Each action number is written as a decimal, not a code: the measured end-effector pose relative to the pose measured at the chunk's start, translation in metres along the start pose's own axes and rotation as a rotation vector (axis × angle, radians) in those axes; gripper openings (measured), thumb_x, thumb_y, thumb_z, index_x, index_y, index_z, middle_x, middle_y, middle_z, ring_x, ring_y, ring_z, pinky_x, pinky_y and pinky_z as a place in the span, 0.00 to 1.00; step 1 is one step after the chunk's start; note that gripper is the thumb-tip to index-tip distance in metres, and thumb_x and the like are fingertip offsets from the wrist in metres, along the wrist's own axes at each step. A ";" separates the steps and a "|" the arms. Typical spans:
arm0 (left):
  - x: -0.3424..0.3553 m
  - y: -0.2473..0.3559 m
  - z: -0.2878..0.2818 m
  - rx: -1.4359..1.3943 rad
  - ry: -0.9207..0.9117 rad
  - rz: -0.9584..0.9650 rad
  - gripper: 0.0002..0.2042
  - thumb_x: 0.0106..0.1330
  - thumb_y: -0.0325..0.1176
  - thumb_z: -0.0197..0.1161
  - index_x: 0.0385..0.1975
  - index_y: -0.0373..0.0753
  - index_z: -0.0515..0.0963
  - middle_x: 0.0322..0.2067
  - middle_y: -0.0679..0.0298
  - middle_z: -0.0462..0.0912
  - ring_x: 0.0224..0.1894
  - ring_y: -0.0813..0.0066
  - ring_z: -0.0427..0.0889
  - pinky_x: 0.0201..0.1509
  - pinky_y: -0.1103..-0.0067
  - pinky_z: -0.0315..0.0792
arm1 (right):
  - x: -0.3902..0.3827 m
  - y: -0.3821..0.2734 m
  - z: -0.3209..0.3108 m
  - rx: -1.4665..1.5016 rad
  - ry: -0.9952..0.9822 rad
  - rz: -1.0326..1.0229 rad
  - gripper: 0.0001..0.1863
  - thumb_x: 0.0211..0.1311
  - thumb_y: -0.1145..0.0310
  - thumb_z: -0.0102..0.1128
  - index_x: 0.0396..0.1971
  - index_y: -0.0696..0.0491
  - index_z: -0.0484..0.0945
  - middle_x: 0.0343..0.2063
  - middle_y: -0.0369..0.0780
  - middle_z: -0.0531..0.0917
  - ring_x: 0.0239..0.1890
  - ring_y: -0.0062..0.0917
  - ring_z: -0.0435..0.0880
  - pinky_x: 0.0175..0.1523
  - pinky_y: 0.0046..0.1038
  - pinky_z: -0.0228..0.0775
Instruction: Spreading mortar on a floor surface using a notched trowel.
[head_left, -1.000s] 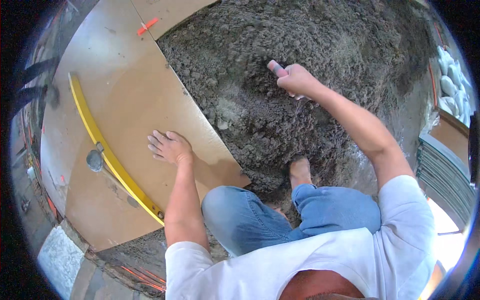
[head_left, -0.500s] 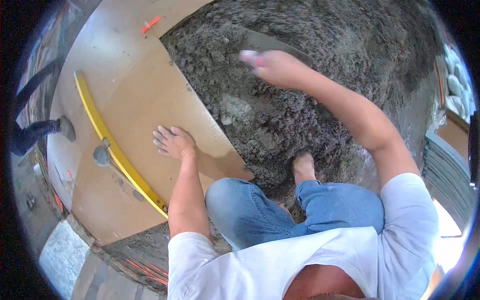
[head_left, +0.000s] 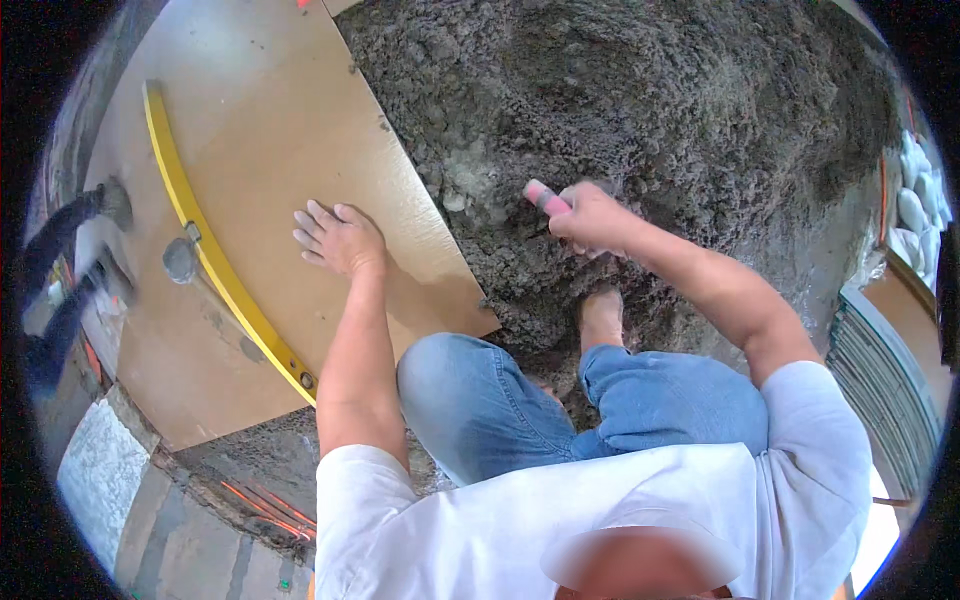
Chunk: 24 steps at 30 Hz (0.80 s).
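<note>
Head view shows you kneeling, your left hand flat and open on the tan tile at ten o'clock, your right hand closed around a pink-handled tool in the mortar at one o'clock, seemingly mid-spreading; next likely calls for leveling strokes.

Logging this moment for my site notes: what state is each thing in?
Left hand: flat, fingers spread, pressing on the tan tile.
Right hand: closed around a pink-handled tool, over the mortar.
Grey mortar bed: loose, lumpy, uneven.
Tan tile: lying flat, edge against the mortar.
Yellow level: lying on the tile, unheld.
Rubber mallet: beside the level, unheld.
</note>
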<state>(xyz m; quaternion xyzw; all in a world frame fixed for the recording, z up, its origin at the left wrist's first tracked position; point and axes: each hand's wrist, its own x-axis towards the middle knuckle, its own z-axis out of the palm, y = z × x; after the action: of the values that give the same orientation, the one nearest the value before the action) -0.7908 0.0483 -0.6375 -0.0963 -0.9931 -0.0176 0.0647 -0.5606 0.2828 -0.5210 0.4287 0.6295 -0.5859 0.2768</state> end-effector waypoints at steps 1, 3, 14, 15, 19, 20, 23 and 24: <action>-0.007 -0.004 -0.003 0.006 -0.017 -0.015 0.25 0.67 0.46 0.44 0.62 0.44 0.61 0.65 0.56 0.58 0.66 0.51 0.53 0.65 0.51 0.48 | -0.010 -0.003 -0.003 0.077 -0.023 0.035 0.11 0.44 0.65 0.55 0.18 0.58 0.73 0.13 0.37 0.74 0.13 0.20 0.73 0.16 0.24 0.63; -0.012 -0.007 -0.006 0.008 -0.011 -0.016 0.25 0.67 0.46 0.43 0.62 0.44 0.61 0.65 0.56 0.58 0.66 0.51 0.53 0.65 0.51 0.48 | -0.023 0.009 -0.003 0.116 -0.027 0.009 0.09 0.45 0.66 0.56 0.19 0.57 0.72 0.13 0.36 0.73 0.13 0.19 0.72 0.16 0.22 0.62; 0.000 -0.007 0.000 0.015 -0.005 -0.018 0.25 0.67 0.47 0.43 0.62 0.45 0.62 0.66 0.58 0.57 0.67 0.52 0.53 0.65 0.51 0.48 | -0.034 0.030 -0.030 1.360 -0.446 0.116 0.12 0.56 0.67 0.55 0.38 0.57 0.69 0.20 0.33 0.73 0.13 0.14 0.70 0.15 0.19 0.61; -0.001 -0.008 -0.001 0.009 -0.015 -0.023 0.25 0.67 0.47 0.43 0.62 0.45 0.62 0.66 0.58 0.57 0.67 0.52 0.53 0.65 0.52 0.47 | -0.045 0.036 -0.032 1.389 -0.503 0.095 0.10 0.55 0.67 0.56 0.35 0.55 0.70 0.20 0.32 0.73 0.15 0.14 0.70 0.17 0.18 0.62; 0.001 -0.002 -0.009 -0.005 -0.052 -0.045 0.25 0.66 0.44 0.44 0.63 0.43 0.60 0.66 0.56 0.55 0.67 0.51 0.51 0.66 0.51 0.44 | -0.099 0.052 -0.023 0.103 -0.019 -0.280 0.08 0.50 0.66 0.56 0.23 0.55 0.72 0.20 0.39 0.74 0.21 0.24 0.73 0.28 0.26 0.66; 0.000 -0.003 -0.010 0.000 -0.054 -0.053 0.25 0.66 0.44 0.44 0.63 0.43 0.60 0.66 0.56 0.55 0.67 0.51 0.51 0.66 0.51 0.44 | -0.109 0.047 -0.012 -0.110 0.110 -0.146 0.09 0.49 0.66 0.56 0.21 0.57 0.71 0.21 0.42 0.74 0.23 0.28 0.73 0.32 0.29 0.67; 0.001 0.000 -0.013 -0.015 -0.022 -0.058 0.25 0.66 0.44 0.44 0.62 0.43 0.61 0.66 0.56 0.55 0.67 0.50 0.52 0.66 0.50 0.44 | -0.063 0.045 0.008 -0.279 0.347 -0.312 0.11 0.50 0.65 0.53 0.24 0.60 0.72 0.23 0.51 0.76 0.29 0.44 0.76 0.37 0.40 0.67; 0.001 0.002 -0.014 -0.009 -0.029 -0.055 0.25 0.66 0.44 0.45 0.62 0.43 0.61 0.66 0.57 0.55 0.67 0.50 0.52 0.66 0.50 0.45 | -0.029 0.036 0.010 -0.266 0.291 -0.405 0.13 0.51 0.64 0.51 0.26 0.61 0.72 0.26 0.53 0.77 0.33 0.50 0.76 0.40 0.42 0.67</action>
<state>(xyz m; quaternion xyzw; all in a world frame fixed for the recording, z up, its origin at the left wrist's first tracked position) -0.7894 0.0499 -0.6235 -0.0693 -0.9961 -0.0224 0.0492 -0.5177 0.2652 -0.5159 0.3337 0.8067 -0.4739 0.1149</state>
